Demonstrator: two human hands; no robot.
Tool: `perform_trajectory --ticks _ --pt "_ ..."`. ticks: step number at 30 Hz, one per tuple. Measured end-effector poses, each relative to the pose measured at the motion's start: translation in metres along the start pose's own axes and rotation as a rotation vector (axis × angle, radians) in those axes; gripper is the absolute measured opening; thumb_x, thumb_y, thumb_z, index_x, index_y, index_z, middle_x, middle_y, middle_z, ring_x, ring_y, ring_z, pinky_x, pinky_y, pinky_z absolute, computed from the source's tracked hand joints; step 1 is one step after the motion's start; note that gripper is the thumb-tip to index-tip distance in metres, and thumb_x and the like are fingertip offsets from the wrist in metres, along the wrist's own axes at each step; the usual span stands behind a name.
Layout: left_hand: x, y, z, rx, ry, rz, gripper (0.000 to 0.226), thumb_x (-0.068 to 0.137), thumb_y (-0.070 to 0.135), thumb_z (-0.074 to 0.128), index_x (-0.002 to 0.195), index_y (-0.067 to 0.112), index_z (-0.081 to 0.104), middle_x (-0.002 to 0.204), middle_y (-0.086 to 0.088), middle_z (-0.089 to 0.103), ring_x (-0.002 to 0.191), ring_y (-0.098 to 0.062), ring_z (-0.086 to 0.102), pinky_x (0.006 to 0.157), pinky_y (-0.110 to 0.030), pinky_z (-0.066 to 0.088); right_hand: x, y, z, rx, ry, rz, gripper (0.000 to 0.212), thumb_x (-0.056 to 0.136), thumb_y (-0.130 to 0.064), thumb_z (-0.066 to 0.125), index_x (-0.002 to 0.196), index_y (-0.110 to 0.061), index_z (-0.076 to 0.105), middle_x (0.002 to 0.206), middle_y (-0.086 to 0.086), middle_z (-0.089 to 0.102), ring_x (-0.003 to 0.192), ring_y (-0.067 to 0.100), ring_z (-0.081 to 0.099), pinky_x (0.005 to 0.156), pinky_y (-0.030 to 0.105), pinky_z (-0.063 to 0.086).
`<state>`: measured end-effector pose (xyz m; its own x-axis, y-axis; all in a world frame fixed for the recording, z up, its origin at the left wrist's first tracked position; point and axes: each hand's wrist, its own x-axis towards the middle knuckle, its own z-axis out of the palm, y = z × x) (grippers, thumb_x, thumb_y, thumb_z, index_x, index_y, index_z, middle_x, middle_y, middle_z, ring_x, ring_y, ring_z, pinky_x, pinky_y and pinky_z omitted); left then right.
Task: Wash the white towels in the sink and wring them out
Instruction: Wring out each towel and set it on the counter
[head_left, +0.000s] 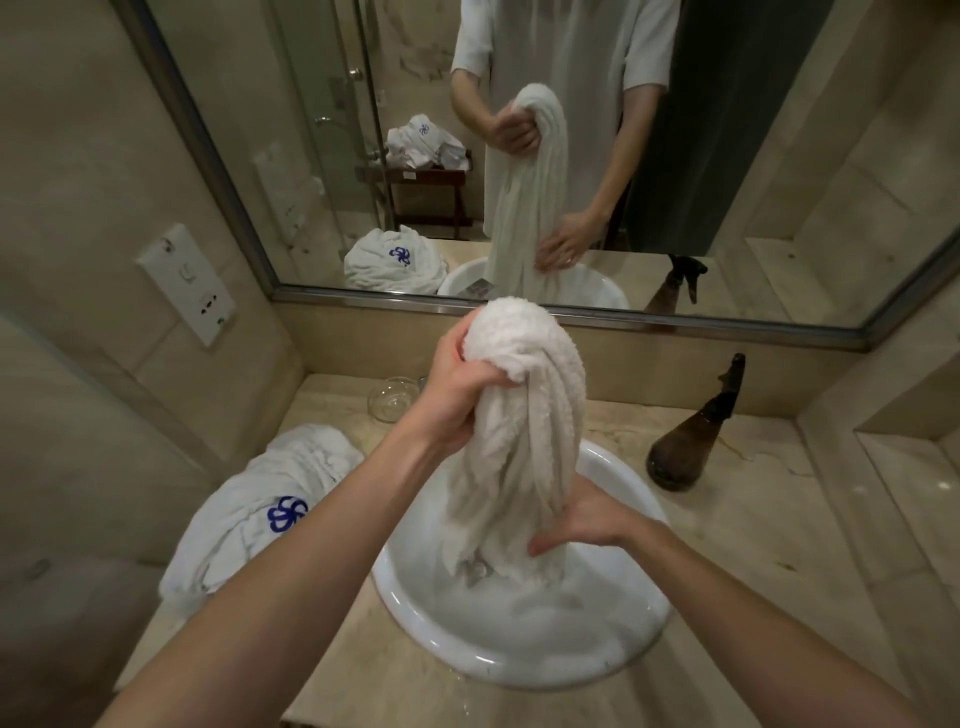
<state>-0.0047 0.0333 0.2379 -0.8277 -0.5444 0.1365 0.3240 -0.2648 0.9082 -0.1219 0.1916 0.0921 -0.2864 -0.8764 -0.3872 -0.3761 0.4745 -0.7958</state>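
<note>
A wet white towel (524, 410) hangs in a twisted bundle over the round white sink (618, 478). My left hand (457, 384) grips its top end, lifted above the counter. Lower down, my right hand (576, 519) is wrapped round the towel just above the sink, fingers curled on the cloth. The towel's bottom end trails into cloudy water in the bowl. A second white towel (260, 499) with a blue flower logo lies crumpled on the counter left of the sink.
A brown spray bottle (696, 436) stands right of the sink. A clear glass bowl (389, 400) sits behind the crumpled towel. A wall mirror (779, 156) runs along the back; a socket plate (187, 283) is on the left wall. The counter (753, 519) is beige marble.
</note>
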Motion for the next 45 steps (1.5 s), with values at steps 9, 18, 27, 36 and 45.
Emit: perform_trajectory --ticks 9,18,27,36,45 --pt "0.007 -0.003 0.008 -0.300 0.089 -0.107 0.063 0.053 0.008 0.070 0.113 -0.001 0.056 0.096 -0.019 0.063 0.089 -0.029 0.065 0.080 -0.042 0.057 0.022 -0.033 0.044 0.332 0.297 -0.019 0.077 0.052 -0.027 0.101 0.117 -0.026 0.061 0.108 -0.019 0.065 0.094 -0.019 0.059 0.075 0.007 0.050" --pt "-0.062 -0.007 -0.152 -0.181 -0.025 -0.431 0.076 0.046 -0.005 0.082 0.118 0.017 0.072 0.114 -0.014 0.071 0.103 -0.028 0.068 0.084 -0.044 0.058 0.006 -0.009 -0.022 0.001 0.381 -0.080 0.036 0.055 -0.028 0.093 0.084 -0.030 0.073 0.085 -0.015 0.075 0.082 -0.007 0.067 0.073 0.030 0.057" --pt "-0.085 -0.094 -0.142 -0.360 0.201 -0.883 0.045 0.095 0.032 0.055 0.132 0.007 0.061 0.130 -0.017 0.063 0.110 -0.032 0.065 0.096 -0.045 0.051 -0.008 -0.036 -0.060 -0.421 0.346 -0.471 0.058 0.064 -0.042 0.082 0.113 -0.013 0.070 0.117 -0.003 0.066 0.120 0.007 0.056 0.102 0.018 0.043" --pt "-0.098 -0.119 -0.106 -0.451 -0.116 -1.017 0.061 0.042 -0.004 0.091 0.099 -0.013 0.071 0.090 -0.029 0.071 0.077 -0.038 0.072 0.067 -0.043 0.061 -0.021 -0.026 -0.080 -0.581 0.449 -0.673 0.034 0.069 -0.010 0.080 0.101 -0.007 0.068 0.091 0.002 0.068 0.081 0.023 0.065 0.068 0.037 0.053" --pt "-0.107 -0.124 -0.104 -0.257 -0.322 -1.063 0.114 0.044 0.045 0.099 0.137 0.008 0.044 0.122 -0.010 0.069 0.110 -0.026 0.067 0.094 -0.044 0.054 -0.018 -0.006 -0.077 -0.808 0.362 -0.717 0.071 0.072 -0.019 0.084 0.135 -0.026 0.050 0.101 0.001 0.068 0.088 0.022 0.064 0.072 0.041 0.055"
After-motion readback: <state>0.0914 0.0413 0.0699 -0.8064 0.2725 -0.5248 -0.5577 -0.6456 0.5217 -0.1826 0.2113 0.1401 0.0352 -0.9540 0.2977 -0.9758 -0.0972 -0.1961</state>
